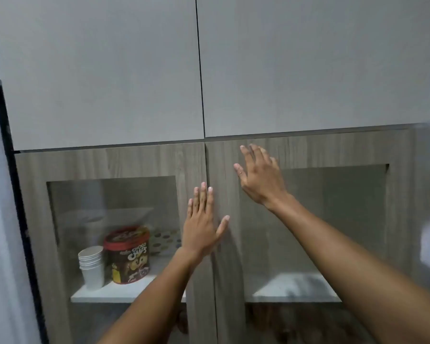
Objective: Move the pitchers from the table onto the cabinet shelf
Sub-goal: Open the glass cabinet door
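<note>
I face a wood-grain cabinet with two glass-panelled doors, both closed. My left hand (202, 223) lies flat, fingers apart, on the left door (157, 165) by the centre seam. My right hand (260, 177) is spread open against the right door (333, 150), near its upper frame. Neither hand holds anything. Behind the glass runs a white shelf (124, 292); its right half (296, 289) shows bare. No pitcher and no table are in view.
Behind the left glass stand a stack of white paper cups (92, 266), a round chocolate cereal tin (127, 254) and a spotted box (165, 242). Two plain grey upper doors (109, 70) sit above. A dark edge (15, 194) borders the cabinet's left side.
</note>
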